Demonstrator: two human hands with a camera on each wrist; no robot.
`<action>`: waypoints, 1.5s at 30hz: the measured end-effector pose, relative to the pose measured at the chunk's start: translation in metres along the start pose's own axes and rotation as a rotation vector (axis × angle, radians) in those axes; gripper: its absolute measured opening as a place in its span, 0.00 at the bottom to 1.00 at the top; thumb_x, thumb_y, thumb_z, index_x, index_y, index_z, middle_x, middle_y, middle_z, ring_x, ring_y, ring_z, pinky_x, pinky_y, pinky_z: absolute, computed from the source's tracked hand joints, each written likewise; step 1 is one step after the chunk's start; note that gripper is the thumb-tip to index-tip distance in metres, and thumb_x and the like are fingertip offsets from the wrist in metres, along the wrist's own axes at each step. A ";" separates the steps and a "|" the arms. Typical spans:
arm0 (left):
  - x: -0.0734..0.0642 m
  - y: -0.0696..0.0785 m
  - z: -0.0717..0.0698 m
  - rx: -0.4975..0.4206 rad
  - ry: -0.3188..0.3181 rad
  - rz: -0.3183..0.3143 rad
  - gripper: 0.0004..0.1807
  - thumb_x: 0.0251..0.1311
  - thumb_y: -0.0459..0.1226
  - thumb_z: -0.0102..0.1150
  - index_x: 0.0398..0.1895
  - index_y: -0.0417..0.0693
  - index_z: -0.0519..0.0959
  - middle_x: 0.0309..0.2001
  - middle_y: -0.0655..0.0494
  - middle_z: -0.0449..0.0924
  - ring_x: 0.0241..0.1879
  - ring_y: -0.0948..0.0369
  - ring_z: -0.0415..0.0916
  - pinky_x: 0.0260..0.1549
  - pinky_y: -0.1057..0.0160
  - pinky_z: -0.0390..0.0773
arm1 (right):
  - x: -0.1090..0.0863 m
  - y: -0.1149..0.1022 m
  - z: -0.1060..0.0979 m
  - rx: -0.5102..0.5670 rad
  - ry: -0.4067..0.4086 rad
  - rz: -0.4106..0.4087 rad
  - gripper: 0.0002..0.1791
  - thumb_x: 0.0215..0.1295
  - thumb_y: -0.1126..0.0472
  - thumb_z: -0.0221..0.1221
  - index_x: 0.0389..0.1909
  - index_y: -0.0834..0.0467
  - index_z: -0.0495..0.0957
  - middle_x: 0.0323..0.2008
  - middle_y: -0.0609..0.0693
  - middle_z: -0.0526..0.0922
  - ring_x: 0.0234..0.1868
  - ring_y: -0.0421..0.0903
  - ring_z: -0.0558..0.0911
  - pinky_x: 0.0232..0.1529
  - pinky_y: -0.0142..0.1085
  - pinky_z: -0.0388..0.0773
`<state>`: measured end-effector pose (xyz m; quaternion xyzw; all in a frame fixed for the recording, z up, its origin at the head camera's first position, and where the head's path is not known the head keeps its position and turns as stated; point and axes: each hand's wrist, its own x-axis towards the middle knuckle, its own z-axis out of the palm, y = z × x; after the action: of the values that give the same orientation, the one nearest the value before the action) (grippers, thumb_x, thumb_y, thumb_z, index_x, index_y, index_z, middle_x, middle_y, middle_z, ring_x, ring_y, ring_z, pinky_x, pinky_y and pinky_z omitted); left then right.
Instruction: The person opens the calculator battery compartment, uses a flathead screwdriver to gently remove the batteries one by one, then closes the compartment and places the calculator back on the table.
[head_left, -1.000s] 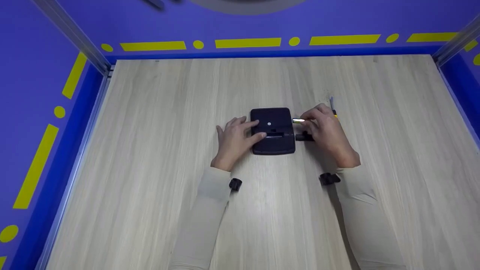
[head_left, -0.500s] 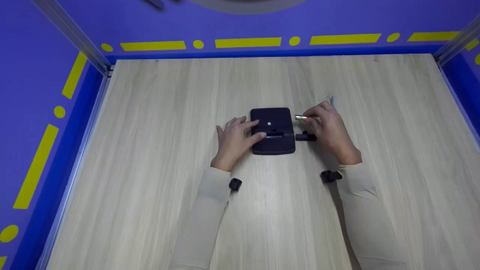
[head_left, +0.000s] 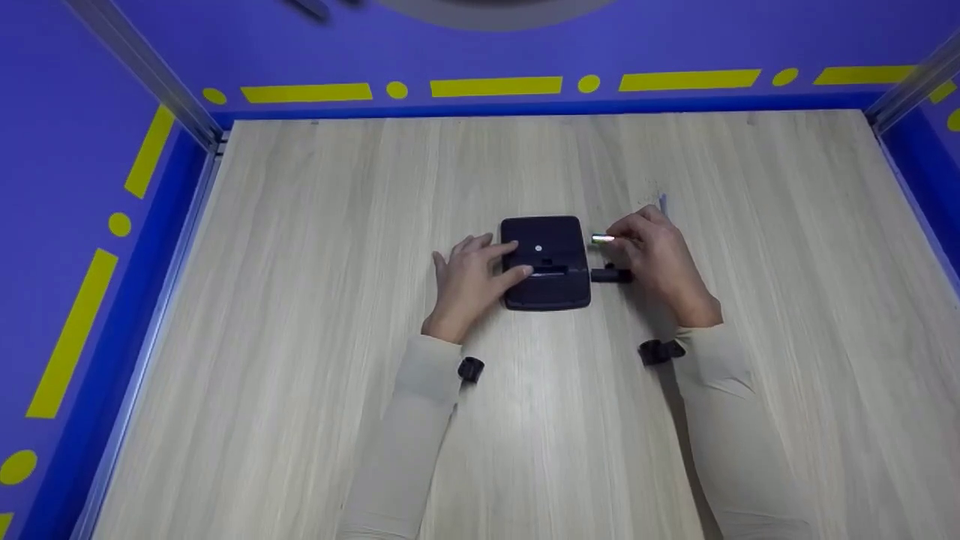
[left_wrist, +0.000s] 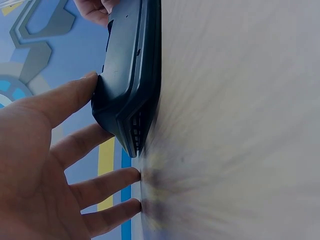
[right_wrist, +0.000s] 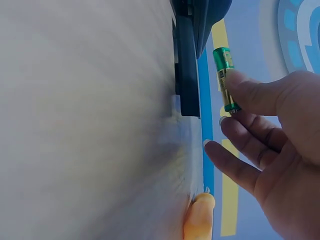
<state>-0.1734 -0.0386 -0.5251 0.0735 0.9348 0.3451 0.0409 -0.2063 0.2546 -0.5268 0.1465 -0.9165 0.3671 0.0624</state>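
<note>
A flat black device (head_left: 551,292) lies on the wooden table with a narrow recess in its upward face and a small white round spot. My left hand (head_left: 469,281) rests on its left side, thumb and index finger extended onto the casing, the other fingers spread. In the left wrist view, two of those fingertips touch the table beside the device (left_wrist: 125,60). Just off its right edge, my right hand (head_left: 652,251) pinches a green-and-gold cylindrical battery (right_wrist: 223,67) between thumb and fingers. Below the battery, a narrow black piece (head_left: 609,275), perhaps a cover, lies close to the device.
Beyond my right hand a screwdriver's thin blade (head_left: 663,201) shows, its handle hidden in the head view. Its orange handle (right_wrist: 199,220) appears in the right wrist view. Small dark specks dot the wood nearby. Blue panels (head_left: 480,60) with yellow marks border the table.
My right hand has drawn the battery slightly right, away from the device's edge, and now covers the screwdriver's handle. The left hand and the device have stayed in place.
</note>
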 end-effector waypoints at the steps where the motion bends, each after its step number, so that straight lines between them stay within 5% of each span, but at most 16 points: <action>1: 0.000 0.000 0.000 0.001 0.001 0.001 0.31 0.68 0.58 0.68 0.70 0.56 0.82 0.75 0.44 0.71 0.78 0.43 0.59 0.71 0.20 0.40 | 0.000 0.000 0.000 -0.006 -0.003 0.007 0.05 0.71 0.75 0.65 0.44 0.68 0.86 0.42 0.59 0.79 0.47 0.56 0.82 0.53 0.49 0.80; 23: -0.001 0.000 -0.001 -0.006 0.008 0.010 0.31 0.67 0.58 0.68 0.69 0.55 0.83 0.74 0.43 0.72 0.78 0.43 0.60 0.71 0.21 0.42 | 0.002 0.002 0.000 -0.045 -0.060 0.107 0.04 0.69 0.72 0.68 0.42 0.66 0.88 0.38 0.60 0.80 0.37 0.55 0.78 0.40 0.45 0.72; 45: -0.001 -0.001 0.000 -0.018 0.009 0.013 0.31 0.68 0.57 0.68 0.69 0.55 0.82 0.74 0.43 0.71 0.78 0.42 0.60 0.71 0.21 0.40 | 0.002 0.003 0.002 -0.065 -0.060 0.106 0.12 0.67 0.78 0.64 0.50 0.68 0.86 0.44 0.64 0.81 0.41 0.57 0.80 0.43 0.48 0.75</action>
<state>-0.1723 -0.0393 -0.5257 0.0775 0.9314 0.3540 0.0352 -0.2090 0.2549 -0.5305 0.1068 -0.9358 0.3354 0.0201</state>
